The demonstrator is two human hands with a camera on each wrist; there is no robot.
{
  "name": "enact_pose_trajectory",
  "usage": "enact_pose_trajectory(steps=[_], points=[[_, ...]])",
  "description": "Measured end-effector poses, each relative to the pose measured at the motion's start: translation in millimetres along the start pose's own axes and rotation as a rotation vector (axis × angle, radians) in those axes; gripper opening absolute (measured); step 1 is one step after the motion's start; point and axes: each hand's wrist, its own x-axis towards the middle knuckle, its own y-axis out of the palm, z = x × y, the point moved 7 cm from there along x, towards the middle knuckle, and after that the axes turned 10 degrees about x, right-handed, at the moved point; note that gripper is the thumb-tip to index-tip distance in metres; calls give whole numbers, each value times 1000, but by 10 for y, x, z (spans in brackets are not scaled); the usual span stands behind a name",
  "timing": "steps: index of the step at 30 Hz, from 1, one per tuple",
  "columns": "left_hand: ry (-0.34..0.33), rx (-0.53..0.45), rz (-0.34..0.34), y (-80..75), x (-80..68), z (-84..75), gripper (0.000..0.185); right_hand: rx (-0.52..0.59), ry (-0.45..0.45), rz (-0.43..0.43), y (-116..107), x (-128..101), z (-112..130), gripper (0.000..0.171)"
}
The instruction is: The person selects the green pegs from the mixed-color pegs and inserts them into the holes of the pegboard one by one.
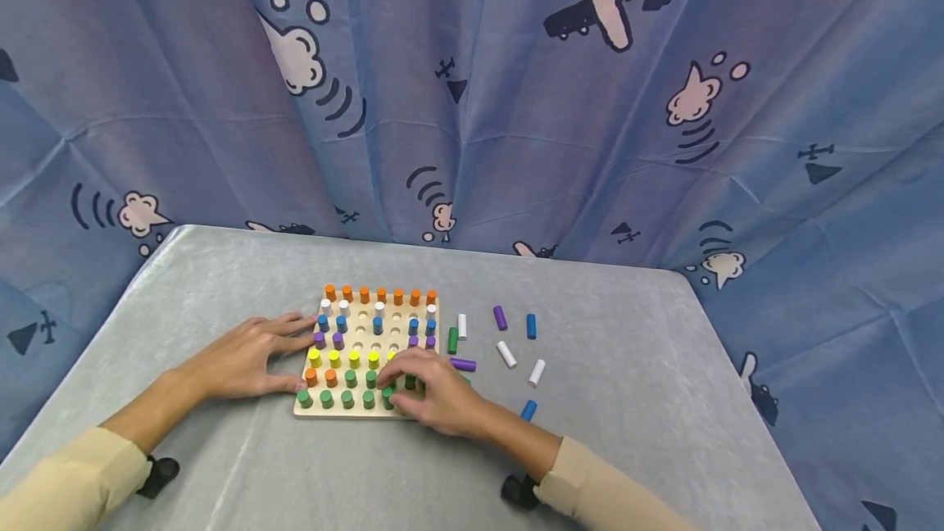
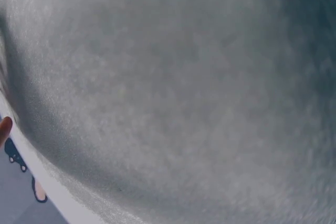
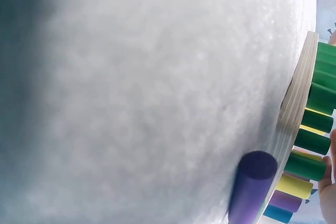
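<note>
A wooden pegboard point(image 1: 366, 410) lies on the grey cloth, with rows of orange, blue, purple, yellow and green pegs standing in it and some holes bare. My left hand point(image 1: 265, 355) lies flat against the board's left edge, fingers straight, thumb at the front left corner. My right hand point(image 1: 424, 392) covers the board's front right corner, with its fingers curled round a green peg point(image 1: 388, 392) in the front rows. In the right wrist view I see the board's edge point(image 3: 294, 114), green pegs point(image 3: 315, 142) and a loose purple peg point(image 3: 252, 187) beside it.
Loose pegs lie right of the board: white point(image 1: 462, 326), green point(image 1: 452, 340), purple point(image 1: 500, 318), blue point(image 1: 531, 326), white point(image 1: 506, 354), white point(image 1: 537, 373), blue point(image 1: 528, 410). A blue printed curtain point(image 1: 516, 105) hangs behind the table. The left wrist view shows only grey cloth point(image 2: 178, 98).
</note>
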Motion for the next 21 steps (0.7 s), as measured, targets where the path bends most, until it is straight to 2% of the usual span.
enact_pose_trajectory(steps=[14, 17, 21], points=[[3, -2, -6, 14, 1, 17, 73, 1, 50, 19, -11, 1, -14, 25], [2, 3, -4, 17, 0, 15, 73, -2, 44, 9, -75, -5, -2, 24], [1, 5, -1, 12, 2, 9, 73, -15, 43, -38, -266, 0, -22, 23]])
